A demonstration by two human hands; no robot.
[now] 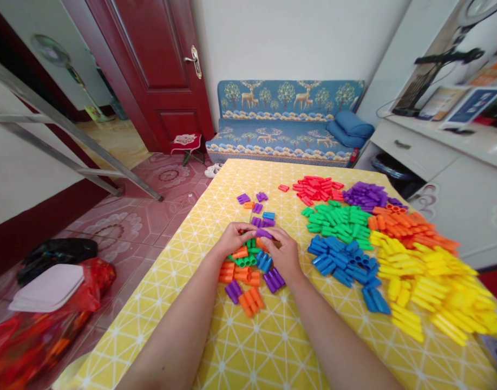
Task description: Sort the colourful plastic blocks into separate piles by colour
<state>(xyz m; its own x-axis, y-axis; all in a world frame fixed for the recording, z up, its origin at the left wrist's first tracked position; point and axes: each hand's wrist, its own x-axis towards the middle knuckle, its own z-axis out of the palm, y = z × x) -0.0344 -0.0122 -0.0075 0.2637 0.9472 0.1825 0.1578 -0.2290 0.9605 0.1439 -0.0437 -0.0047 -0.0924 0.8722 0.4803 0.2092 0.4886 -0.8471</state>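
Between the fingertips of both hands is a purple plastic tube piece (263, 233), seen over the table. My left hand (234, 238) pinches it from the left, and my right hand (286, 252) grips its right side. Under and in front of the hands lie loose tube pieces: green ones (245, 261), orange ones (252, 301), blue ones (264, 262) and purple ones (274, 280). Several more purple pieces (262, 196) and a blue piece (268, 215) lie just beyond. My hands partly cover the middle of this group.
Colour-sorted piles fill the table's right side: red (317, 188), purple (364, 195), green (338, 219), orange (411, 226), blue (344, 259) and yellow (435, 281). A yellow patterned cloth (159, 325) covers the table. Behind stands a blue sofa (281, 135); bags (94, 276) lie on the floor left.
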